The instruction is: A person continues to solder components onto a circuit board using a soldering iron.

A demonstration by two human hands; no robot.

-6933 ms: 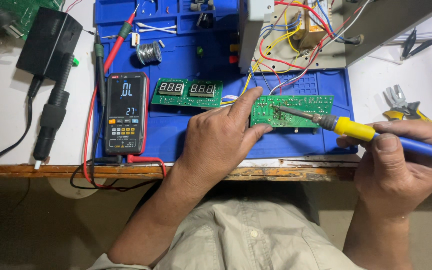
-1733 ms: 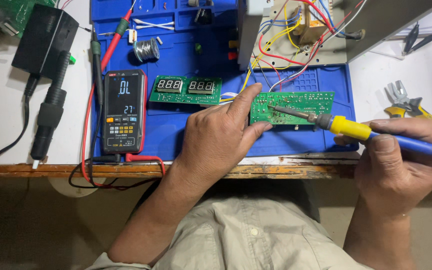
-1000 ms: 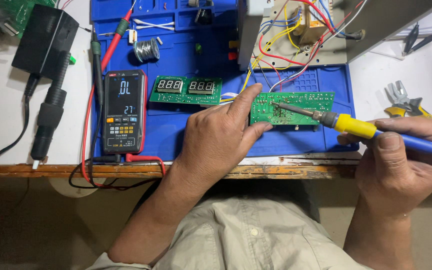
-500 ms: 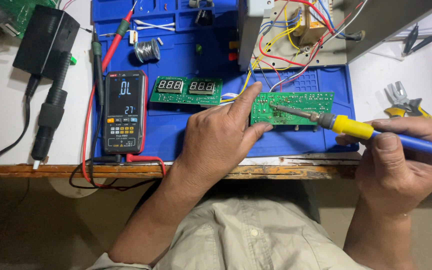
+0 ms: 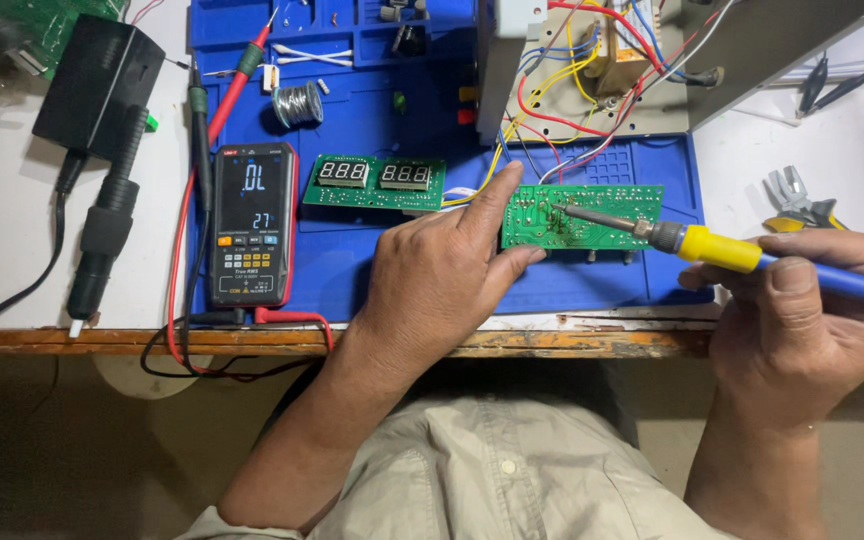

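- Circuit board [image 5: 592, 222], green, solder side up, lies on the blue mat [image 5: 352, 270] with its long axis running left to right; coloured wires [image 5: 552, 110] lead from its far edge up to an opened grey box [image 5: 652, 70] behind it.
- Left hand [image 5: 442, 280] is at the board's left end: the forefinger is stretched along the far left corner and the thumb presses at the near left edge, so the fingers [image 5: 497, 195] pinch the board's short end rather than wrap it. The other fingers are curled loosely on the mat.
- Right hand [image 5: 802, 310] sits to the right of the board, well off its right end, closed in a pen grip round the blue handle of a soldering iron [image 5: 742, 255].
- The iron's long axis runs almost level with the board's, slanting slightly upward toward the left; its yellow collar is just past the board's right end and its tip reaches the board's middle-left area. Whether the tip actually touches a joint is hard to tell from this height.
- The left hand is the one on the board; the right reaches it only through the iron.
- Left of the board lie a display board [image 5: 377, 180] with two number panels, then a multimeter [image 5: 252, 225]; pliers [image 5: 797, 200] rest on the counter [image 5: 12, 230] to the board's right.
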